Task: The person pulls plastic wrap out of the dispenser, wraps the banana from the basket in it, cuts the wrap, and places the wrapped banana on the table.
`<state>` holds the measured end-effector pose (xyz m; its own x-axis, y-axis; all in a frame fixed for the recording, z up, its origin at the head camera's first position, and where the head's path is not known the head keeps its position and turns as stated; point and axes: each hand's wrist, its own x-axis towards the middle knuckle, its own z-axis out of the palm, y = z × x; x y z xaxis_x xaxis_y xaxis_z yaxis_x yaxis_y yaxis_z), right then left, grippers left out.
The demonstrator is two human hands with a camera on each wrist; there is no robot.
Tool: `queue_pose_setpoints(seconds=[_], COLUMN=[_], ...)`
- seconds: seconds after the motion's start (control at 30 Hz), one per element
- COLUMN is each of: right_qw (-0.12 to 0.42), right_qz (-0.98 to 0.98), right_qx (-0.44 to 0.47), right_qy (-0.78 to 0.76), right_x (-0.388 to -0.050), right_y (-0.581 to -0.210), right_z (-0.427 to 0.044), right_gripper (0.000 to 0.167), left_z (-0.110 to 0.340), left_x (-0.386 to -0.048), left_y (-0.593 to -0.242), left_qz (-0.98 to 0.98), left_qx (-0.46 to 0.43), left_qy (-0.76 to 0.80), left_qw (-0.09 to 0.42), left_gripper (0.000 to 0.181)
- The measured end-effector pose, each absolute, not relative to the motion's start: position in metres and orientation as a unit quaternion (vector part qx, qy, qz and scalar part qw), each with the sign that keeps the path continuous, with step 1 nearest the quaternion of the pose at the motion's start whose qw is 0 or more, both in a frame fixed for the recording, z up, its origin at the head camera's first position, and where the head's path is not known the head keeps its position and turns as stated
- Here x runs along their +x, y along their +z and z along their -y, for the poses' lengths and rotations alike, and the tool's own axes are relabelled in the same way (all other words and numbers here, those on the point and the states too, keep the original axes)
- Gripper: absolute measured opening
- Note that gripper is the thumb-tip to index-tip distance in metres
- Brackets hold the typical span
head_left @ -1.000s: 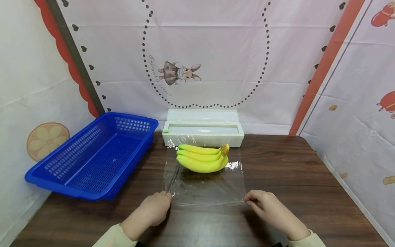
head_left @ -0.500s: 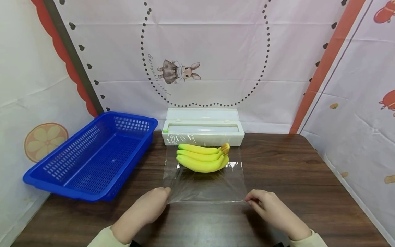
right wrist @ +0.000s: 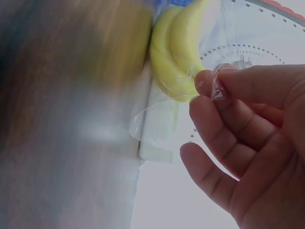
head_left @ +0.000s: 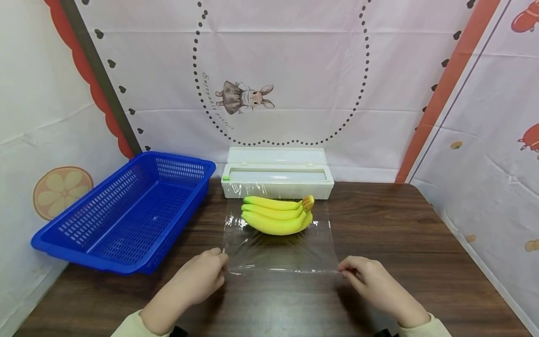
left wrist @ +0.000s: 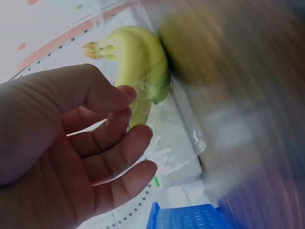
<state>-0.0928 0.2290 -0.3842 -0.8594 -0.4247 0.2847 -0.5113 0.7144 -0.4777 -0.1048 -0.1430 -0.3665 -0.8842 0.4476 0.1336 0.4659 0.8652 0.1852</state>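
A sheet of clear cling film [head_left: 286, 260] comes forward from a white cling film box [head_left: 278, 190] with its lid raised. A bunch of bananas [head_left: 275, 221] lies on the film, stem end to the right. My left hand [head_left: 200, 276] pinches the film's near left corner between thumb and forefinger; in the left wrist view the other fingers [left wrist: 126, 183] are loosely bent. At the near right corner, my right hand [head_left: 375, 285] pinches the film, and a crumpled bit of it shows at the thumb in the right wrist view. The film stretches between both hands.
A blue plastic basket [head_left: 177, 220] with slotted sides stands on the left of the dark wood-grain table [head_left: 379, 220]. Printed cloth [head_left: 294, 70] hangs behind and on both sides. The film box stands against the back cloth.
My left hand has shifted left and slightly away from me. The film's near edge now lies straighter and farther back. My right hand has moved only slightly, and the bananas stay in place.
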Motion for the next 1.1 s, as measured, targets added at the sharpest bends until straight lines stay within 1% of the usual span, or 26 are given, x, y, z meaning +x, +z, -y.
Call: queue_pose_setpoints(seconds=[0.13,0.33,0.57,0.9,1.1], right_qw=[0.09,0.111,0.123,0.095,0.113], right_qz=[0.921,0.918,0.918,0.93,0.925], right_qx=[0.256,0.262,0.261,0.238,0.258], right_qy=[0.28,0.277,0.271,0.263,0.256], right_x=[-0.093,-0.094,-0.098,-0.107,-0.119], right_y=[-0.381,-0.377,-0.37,-0.352,-0.345], right_z=[-0.231,-0.235,-0.237,-0.238,-0.238], right_gripper=[0.01,0.009,0.016,0.015,0.014], left_z=[0.147,0.151,0.153,0.157,0.157], left_x=[-0.106,-0.107,-0.109,-0.12,-0.129], left_y=[-0.363,-0.356,-0.345,-0.338,-0.335], left_qz=[0.962,0.958,0.948,0.942,0.944], left_qx=[-0.24,-0.241,-0.258,-0.261,-0.252], left_qy=[-0.114,-0.13,-0.144,-0.142,-0.139], left_qw=[0.069,0.085,0.115,0.153,0.162], left_gripper=[0.012,0.013,0.012,0.005,0.005])
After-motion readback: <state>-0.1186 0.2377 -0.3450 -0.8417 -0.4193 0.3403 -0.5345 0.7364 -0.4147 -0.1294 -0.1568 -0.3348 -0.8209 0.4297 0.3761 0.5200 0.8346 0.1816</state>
